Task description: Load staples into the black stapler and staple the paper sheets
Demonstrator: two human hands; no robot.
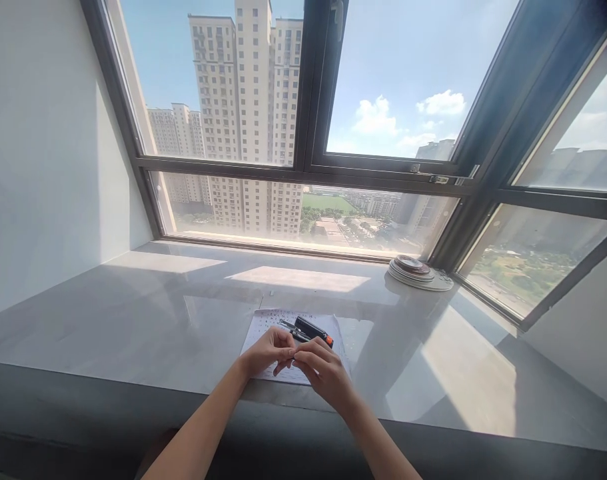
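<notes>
My left hand (269,352) and my right hand (323,371) meet fingertip to fingertip over the near part of a sheet of paper (256,332) with rows of dark marks. Both hands are closed in a pinch, and what lies between the fingertips is too small and hidden to name. Just beyond my fingers, a black object with an orange end (313,329) lies on the paper, partly covered by my right hand. Beside it, to the left, is a slim metallic and black tool (289,326).
The paper lies on a wide grey windowsill (148,333), near its front edge. A stack of round plates (412,272) stands at the back right by the window frame. A tiny pale bit (271,293) lies beyond the paper. White walls rise at both sides.
</notes>
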